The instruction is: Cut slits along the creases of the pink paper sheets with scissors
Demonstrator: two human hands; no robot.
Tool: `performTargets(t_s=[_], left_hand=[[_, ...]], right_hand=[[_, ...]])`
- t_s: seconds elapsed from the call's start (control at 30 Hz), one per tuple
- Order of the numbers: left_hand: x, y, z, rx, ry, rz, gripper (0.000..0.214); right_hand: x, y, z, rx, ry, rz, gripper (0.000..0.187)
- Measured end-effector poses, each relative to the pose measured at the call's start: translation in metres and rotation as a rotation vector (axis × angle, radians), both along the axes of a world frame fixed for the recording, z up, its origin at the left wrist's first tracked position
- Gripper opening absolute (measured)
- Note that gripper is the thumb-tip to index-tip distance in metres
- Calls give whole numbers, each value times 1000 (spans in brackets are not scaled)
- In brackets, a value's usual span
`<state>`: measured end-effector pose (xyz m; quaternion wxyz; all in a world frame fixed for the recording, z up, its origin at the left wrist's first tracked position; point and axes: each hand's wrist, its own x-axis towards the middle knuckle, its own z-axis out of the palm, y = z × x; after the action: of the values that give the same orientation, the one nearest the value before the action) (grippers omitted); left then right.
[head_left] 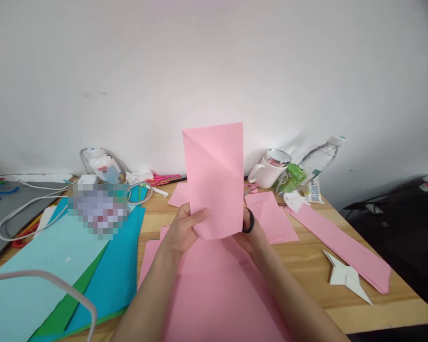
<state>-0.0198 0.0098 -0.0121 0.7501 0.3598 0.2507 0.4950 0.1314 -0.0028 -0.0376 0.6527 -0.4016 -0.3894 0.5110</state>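
My left hand [185,228] pinches the lower left edge of a pink sheet of paper [216,175], thumb on its near face. The sheet stands upright above the desk, with a diagonal crease running down from its top left corner. At its lower right edge is my right hand [251,235], fingers mostly hidden behind the paper. A black loop [250,221], which looks like a scissors handle, shows at that hand; the rest of it is hidden. Below both hands lie large pink sheets [217,294].
Light blue paper [53,256] and darker blue paper [119,266] lie left, with cables. Behind stand a white bottle [105,166], a white mug [269,170], a green box [290,179] and a leaning water bottle [319,159]. Pink strips [345,247] and a white folded star [345,275] lie right.
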Motion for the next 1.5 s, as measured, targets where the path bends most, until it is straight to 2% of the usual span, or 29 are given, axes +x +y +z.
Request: performTargets(t_s=[0.1,0.2,0.27,0.37,0.47,0.6,0.67,0.8,0.87,0.97,1.03,1.1,1.27,1.33,1.4,1.5], left_hand=[[-4,0,2,-14,-32,-22,22],[-9,2,2,-32,-30,-53,23],[-12,4,2,-44,-27,-59,24],[-14,5,3,-50,-55,-46,26],[-16,4,4,-26,-175,-28,38],[-17,-2,4,95,-267,-206,79],[-15,-4,2,162,-245,-280,88],[-5,-4,-5,203,-124,-267,68],[1,-3,-7,232,-48,-321,62],[7,-5,-5,297,-3,-457,67],[10,-7,-2,320,-15,-481,73],[12,-10,0,318,-25,-429,73],[18,-12,0,97,-106,-135,50],[21,-13,-2,85,-103,-76,48],[24,-14,-4,145,-62,-118,53],[27,-18,-4,267,-15,-259,55]], right_hand=[[-4,-1,-1,-122,135,186,32],[-4,-1,0,-230,270,180,32],[-2,0,1,-234,283,123,33],[2,3,-1,-185,280,-9,35],[5,6,-2,-90,265,-228,36],[7,7,0,47,219,-501,36],[7,6,1,89,183,-579,36],[5,4,1,134,107,-669,34],[5,3,0,146,75,-700,34],[6,3,2,164,40,-742,33],[5,1,4,173,16,-754,31],[4,0,4,169,-7,-742,29],[-2,-3,-3,150,-36,-688,30],[-1,-2,-3,154,-44,-703,30],[1,-1,-2,162,-52,-739,30],[6,0,2,179,-80,-808,31]])
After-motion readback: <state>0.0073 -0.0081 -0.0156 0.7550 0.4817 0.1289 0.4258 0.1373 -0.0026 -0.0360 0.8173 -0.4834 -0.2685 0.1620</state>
